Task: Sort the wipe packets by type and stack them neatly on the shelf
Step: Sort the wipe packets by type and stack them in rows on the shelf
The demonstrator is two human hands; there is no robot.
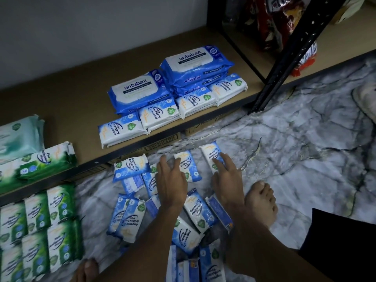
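Several small blue-and-white fragrance-free wipe packets (132, 216) lie scattered on the marble floor in front of the low shelf (67, 94). My left hand (171, 180) lies with spread fingers over one packet (188, 166). My right hand (226, 176) rests with straight fingers on another packet (211, 153). On the shelf stands a row of the same small packets (156, 115), and behind it big blue antabax packs (197, 62) are stacked. Green pine packets (44, 161) sit at the shelf's left end.
More green pine packets (38, 224) stand in rows on the floor at the left. My bare feet (261, 200) are beside the pile. A black shelf upright (289, 55) leans across the right, with snack bags (274, 21) behind it. A pale green pack (18, 135) lies far left.
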